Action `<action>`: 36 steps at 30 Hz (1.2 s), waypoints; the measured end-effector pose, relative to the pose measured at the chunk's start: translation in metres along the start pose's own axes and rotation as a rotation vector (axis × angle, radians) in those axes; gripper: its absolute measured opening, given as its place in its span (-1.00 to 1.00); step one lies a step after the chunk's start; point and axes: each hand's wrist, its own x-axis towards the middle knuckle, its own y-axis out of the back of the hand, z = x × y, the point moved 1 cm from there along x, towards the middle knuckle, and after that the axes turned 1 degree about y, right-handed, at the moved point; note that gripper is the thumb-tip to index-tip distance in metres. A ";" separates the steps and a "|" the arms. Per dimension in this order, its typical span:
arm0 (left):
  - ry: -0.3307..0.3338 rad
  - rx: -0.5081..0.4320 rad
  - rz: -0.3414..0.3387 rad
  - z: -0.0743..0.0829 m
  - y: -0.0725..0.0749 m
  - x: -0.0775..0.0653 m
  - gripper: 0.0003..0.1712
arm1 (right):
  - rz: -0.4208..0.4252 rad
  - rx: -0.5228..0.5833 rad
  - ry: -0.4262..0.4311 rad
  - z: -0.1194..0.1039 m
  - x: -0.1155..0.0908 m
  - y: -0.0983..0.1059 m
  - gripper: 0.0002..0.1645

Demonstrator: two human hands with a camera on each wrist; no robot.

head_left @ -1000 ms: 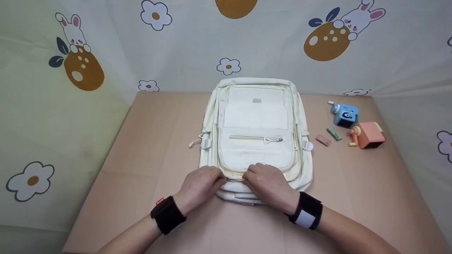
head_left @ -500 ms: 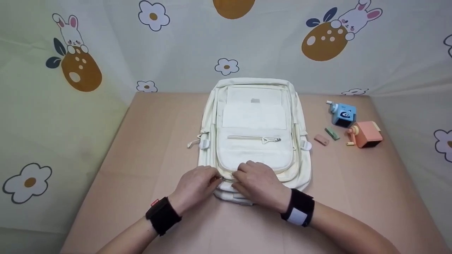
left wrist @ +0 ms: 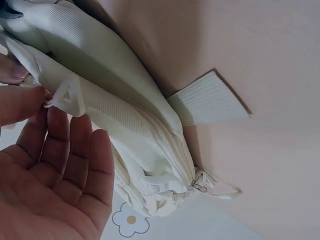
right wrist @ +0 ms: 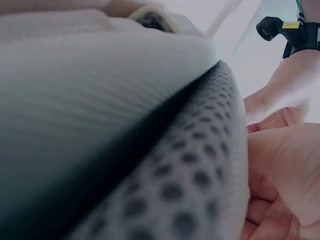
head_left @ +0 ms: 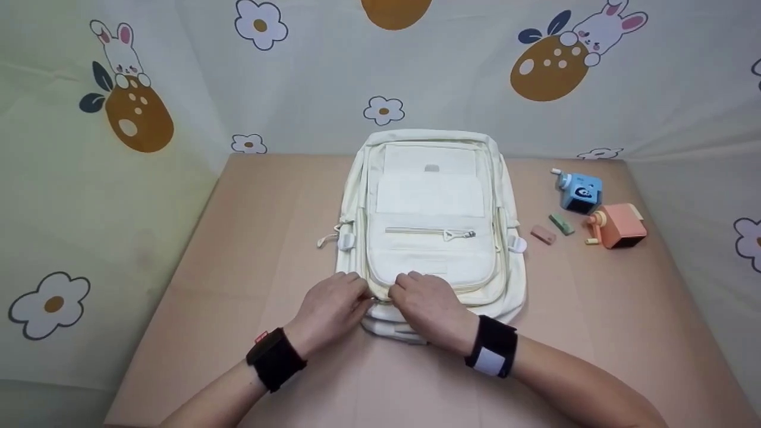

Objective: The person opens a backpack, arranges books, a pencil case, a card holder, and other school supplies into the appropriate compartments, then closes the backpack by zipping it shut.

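A cream backpack (head_left: 431, 255) lies on its back on the table, top end away from me. At its lower left edge my left hand (head_left: 333, 309) pinches a zipper between thumb and forefinger; the white triangular zipper pull (left wrist: 70, 97) hangs beside those fingertips. My right hand (head_left: 431, 309), fingers curled, grips the fabric along the same zipper seam, close beside the left one. In the right wrist view the bag's dotted mesh panel (right wrist: 187, 170) fills the middle, and part of my right hand (right wrist: 280, 170) shows at the right. The right fingertips are hidden in the head view.
Right of the bag stand a blue pencil sharpener (head_left: 580, 192) and a pink pencil sharpener (head_left: 622, 226), both with cranks. Between them and the bag lie a green eraser (head_left: 560, 223) and a pink eraser (head_left: 543, 234). A patterned cloth (head_left: 309, 77) surrounds the table (head_left: 267, 220).
My right hand has slid left along the seam, closing most of the gap to my left hand. The left hand has shifted slightly left, still at the zipper. The backpack stays in place.
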 end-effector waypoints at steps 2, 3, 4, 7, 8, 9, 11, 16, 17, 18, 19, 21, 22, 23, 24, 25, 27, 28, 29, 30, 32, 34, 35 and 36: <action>-0.004 0.008 0.004 -0.001 0.001 0.000 -0.89 | 0.002 -0.004 -0.002 0.000 0.000 -0.001 -0.90; -0.006 0.011 0.008 -0.002 0.001 0.000 -0.88 | 0.001 -0.006 -0.003 0.000 0.000 -0.001 -0.90; -0.007 0.013 0.011 -0.003 0.002 0.000 -0.86 | 0.000 -0.005 -0.004 -0.001 -0.001 -0.001 -0.89; 0.000 0.009 0.009 -0.006 0.004 0.000 -0.85 | 0.003 -0.001 -0.006 -0.001 -0.001 -0.001 -0.89; 0.000 0.008 0.010 -0.007 0.004 0.000 -0.85 | 0.002 0.001 -0.009 -0.001 -0.001 -0.001 -0.89; 0.004 0.005 0.012 -0.008 0.004 0.000 -0.84 | 0.002 0.007 -0.011 -0.001 -0.001 -0.001 -0.89; 0.015 0.004 0.016 -0.011 0.005 0.001 -0.84 | 0.008 0.019 -0.015 -0.002 -0.001 0.000 -0.90; 0.051 0.013 0.032 -0.021 0.006 0.007 -0.81 | 0.020 0.029 -0.013 -0.002 -0.002 0.000 -0.83; 0.065 0.015 0.032 -0.023 0.006 0.009 -0.81 | 0.019 0.024 -0.011 -0.002 -0.002 0.000 -0.82; 0.083 0.016 0.030 -0.025 0.006 0.010 -0.81 | 0.016 0.020 -0.010 -0.002 -0.002 0.000 -0.82; 0.103 0.015 0.025 -0.027 0.007 0.012 -0.82 | 0.012 0.017 -0.010 -0.002 -0.002 0.000 -0.82; 0.142 0.009 0.012 -0.030 0.007 0.016 -0.82 | 0.004 0.013 -0.013 -0.002 -0.001 0.000 -0.82; 0.158 0.002 0.001 -0.032 0.007 0.017 -0.83 | -0.001 0.017 -0.016 -0.002 -0.002 0.000 -0.82; 0.170 -0.008 -0.007 -0.033 0.007 0.018 -0.83 | -0.006 0.019 -0.019 -0.002 -0.002 0.000 -0.82; 0.178 -0.015 -0.015 -0.033 0.007 0.019 -0.83 | -0.009 0.022 -0.022 -0.002 -0.002 0.000 -0.81; 0.183 -0.022 -0.023 -0.034 0.006 0.019 -0.84 | -0.011 0.024 -0.026 -0.003 -0.002 0.001 -0.81; 0.185 -0.030 -0.032 -0.035 0.006 0.020 -0.84 | -0.011 0.027 -0.029 -0.002 -0.001 0.002 -0.81; 0.188 -0.033 -0.034 -0.035 0.006 0.020 -0.84 | -0.011 0.032 -0.031 -0.002 0.000 0.003 -0.80; 0.188 -0.035 -0.032 -0.035 0.006 0.020 -0.84 | -0.009 0.036 -0.032 -0.002 0.001 0.005 -0.80; 0.189 -0.033 -0.030 -0.035 0.007 0.020 -0.84 | -0.008 0.041 -0.030 -0.002 0.003 0.006 -0.80; 0.193 -0.035 -0.023 -0.035 0.007 0.019 -0.83 | -0.008 0.049 -0.023 -0.002 0.007 0.008 -0.79; 0.195 -0.037 -0.019 -0.035 0.007 0.019 -0.83 | -0.017 0.039 -0.008 -0.003 0.012 0.010 -0.74; 0.194 -0.038 -0.018 -0.035 0.007 0.019 -0.83 | -0.024 0.026 -0.001 -0.004 0.014 0.011 -0.73; 0.195 -0.039 -0.019 -0.035 0.007 0.020 -0.84 | -0.033 0.011 0.007 -0.004 0.015 0.010 -0.73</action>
